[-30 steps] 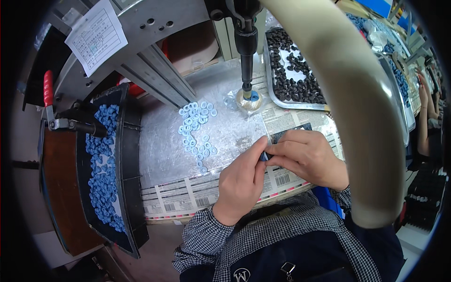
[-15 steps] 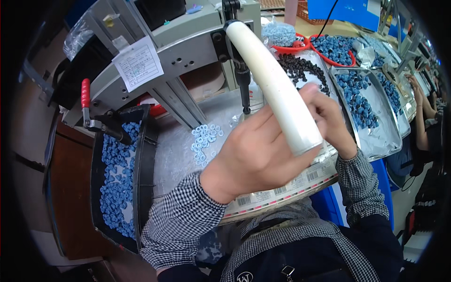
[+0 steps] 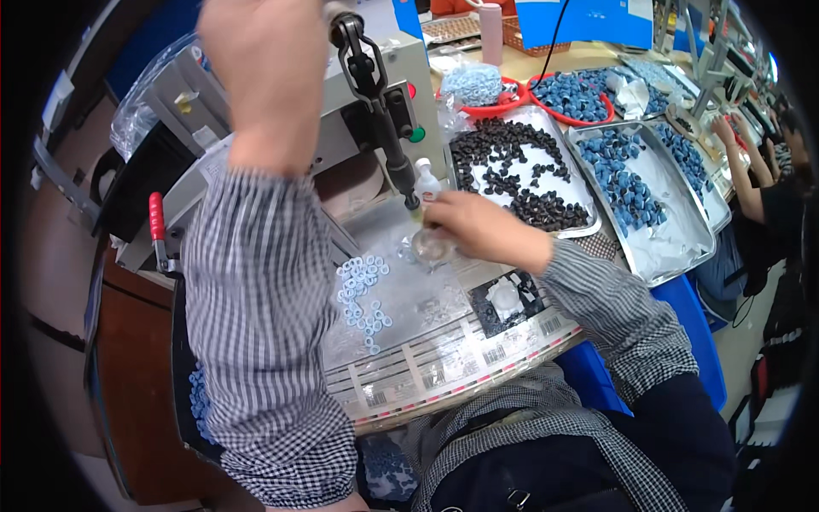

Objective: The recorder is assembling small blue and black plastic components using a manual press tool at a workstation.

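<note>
My left hand (image 3: 264, 72) is raised at the top left, closed beside the pale end of the press's lever handle (image 3: 336, 10). Motion and the picture's edge hide most of its fingers. Under the black press rod (image 3: 399, 166), my right hand (image 3: 482, 229) has its fingers pinched together by the rod's tip. What they hold is too blurred to make out; a clear round piece (image 3: 432, 247) lies just below them. Several light blue rings (image 3: 363, 273) are scattered on the plastic-covered work surface (image 3: 409, 299). A small white bottle (image 3: 426, 181) stands behind the right hand.
To the right are a tray of black pieces (image 3: 550, 213), a metal tray of blue pieces (image 3: 682, 247) and red-rimmed basins (image 3: 607, 111). A dark pad (image 3: 486, 320) lies near the front edge. Far left is a red-handled clamp (image 3: 156, 218). Another person's arm (image 3: 746, 183) shows far right.
My left hand has risen from the middle to the upper left, and the white lever handle has swung up with it. My right hand has moved left and down to the press tip.
</note>
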The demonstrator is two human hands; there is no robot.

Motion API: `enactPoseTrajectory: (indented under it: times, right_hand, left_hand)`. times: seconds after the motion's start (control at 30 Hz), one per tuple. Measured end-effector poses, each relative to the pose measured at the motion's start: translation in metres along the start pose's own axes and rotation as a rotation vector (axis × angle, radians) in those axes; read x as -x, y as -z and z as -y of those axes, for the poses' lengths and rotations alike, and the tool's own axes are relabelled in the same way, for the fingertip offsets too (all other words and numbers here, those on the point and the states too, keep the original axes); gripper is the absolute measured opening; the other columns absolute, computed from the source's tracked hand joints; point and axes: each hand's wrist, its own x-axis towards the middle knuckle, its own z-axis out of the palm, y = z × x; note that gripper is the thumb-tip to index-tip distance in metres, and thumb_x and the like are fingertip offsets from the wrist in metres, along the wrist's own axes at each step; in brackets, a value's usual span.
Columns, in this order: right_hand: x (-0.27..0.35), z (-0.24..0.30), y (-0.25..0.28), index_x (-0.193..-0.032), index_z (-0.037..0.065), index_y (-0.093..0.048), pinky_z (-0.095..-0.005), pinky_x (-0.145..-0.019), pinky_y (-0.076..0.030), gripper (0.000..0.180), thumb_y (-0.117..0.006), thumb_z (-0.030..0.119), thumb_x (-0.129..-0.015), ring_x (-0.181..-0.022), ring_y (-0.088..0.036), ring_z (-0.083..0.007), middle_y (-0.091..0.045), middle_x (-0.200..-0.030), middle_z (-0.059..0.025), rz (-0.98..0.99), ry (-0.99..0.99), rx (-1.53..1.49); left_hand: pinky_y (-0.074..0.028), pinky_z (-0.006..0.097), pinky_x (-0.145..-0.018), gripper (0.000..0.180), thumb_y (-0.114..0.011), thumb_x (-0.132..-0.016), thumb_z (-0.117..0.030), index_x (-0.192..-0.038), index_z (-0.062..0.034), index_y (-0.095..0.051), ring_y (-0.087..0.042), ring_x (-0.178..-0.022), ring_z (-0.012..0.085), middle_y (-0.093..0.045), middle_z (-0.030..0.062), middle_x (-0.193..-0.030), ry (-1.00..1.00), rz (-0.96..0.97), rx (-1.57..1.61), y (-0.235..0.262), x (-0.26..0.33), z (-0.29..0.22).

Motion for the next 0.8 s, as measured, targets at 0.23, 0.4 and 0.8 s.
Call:
enactPoseTrajectory:
  times: [0.23,0.4,0.8]
  right_hand:
    - [0.165,-0.080,0.146,-0.107,0.001,-0.066,-0.0359,-0.079,-0.052,0.020,-0.066,0.002,-0.087,-0.089,-0.065,-0.0301,-0.065,-0.099,-0.0143,-0.333,-0.501,0.358]
    - [0.207,-0.105,0.186,-0.114,0.003,-0.067,-0.0349,-0.079,-0.052,0.027,-0.069,0.004,-0.088,-0.094,-0.066,-0.0260,-0.065,-0.106,-0.0135,-0.298,-0.573,0.609]
    - [-0.045,0.002,0.151,-0.115,0.003,-0.070,-0.0317,-0.082,-0.052,0.030,-0.076,0.018,-0.089,-0.091,-0.066,-0.0176,-0.069,-0.102,-0.0066,-0.471,0.148,0.004]
  left_hand:
    - [-0.055,0.024,-0.083,0.028,-0.069,-0.090,0.005,-0.117,0.0034,-0.061,-0.067,-0.096,0.0138,-0.067,0.0100,-0.114,0.656,0.143,-0.069,0.089,0.184,-0.008]
    - [-0.055,0.027,-0.079,0.018,-0.071,-0.090,-0.001,-0.107,0.0001,-0.066,-0.069,-0.092,0.0142,-0.072,0.0097,-0.105,0.886,0.200,-0.158,0.077,0.267,0.015]
    - [-0.046,0.041,-0.097,0.026,-0.078,-0.082,-0.015,-0.105,-0.0050,-0.073,-0.059,-0.111,0.0315,-0.072,0.0113,-0.114,0.349,0.540,-0.734,0.061,0.272,0.045]
